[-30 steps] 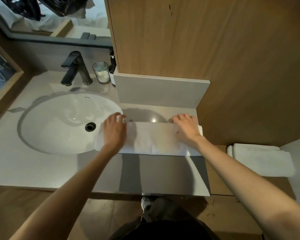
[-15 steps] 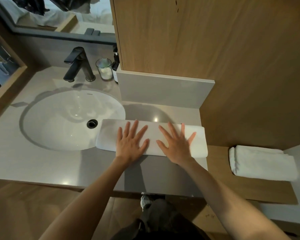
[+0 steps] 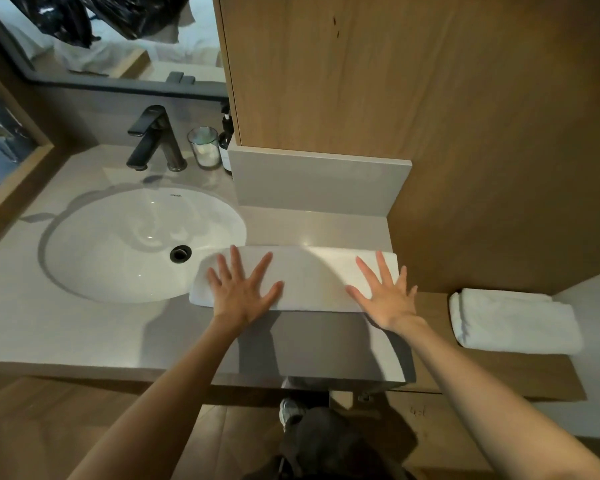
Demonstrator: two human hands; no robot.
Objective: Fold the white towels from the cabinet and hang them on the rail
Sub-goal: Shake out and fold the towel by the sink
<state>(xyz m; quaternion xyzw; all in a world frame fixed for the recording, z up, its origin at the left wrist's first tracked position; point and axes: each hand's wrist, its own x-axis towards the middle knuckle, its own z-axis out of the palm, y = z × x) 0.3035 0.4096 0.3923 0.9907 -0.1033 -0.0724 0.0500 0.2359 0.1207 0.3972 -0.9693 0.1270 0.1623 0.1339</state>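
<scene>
While left hand (image 3: pixel 241 294) and right hand (image 3: pixel 386 296) press spread flat on it, the white towel (image 3: pixel 312 278) lies on the grey countertop (image 3: pixel 84 336).
Its end overlaps the sink (image 3: pixel 118 244) at the right rim.

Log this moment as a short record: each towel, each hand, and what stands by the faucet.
towel in work: long folded strip on the countertop, left end over the sink rim
left hand: flat, fingers spread, pressing the strip's left part
right hand: flat, fingers spread, on its right end
second towel: folded, on the wooden shelf at right
by the faucet: glass, dark pump bottle
</scene>
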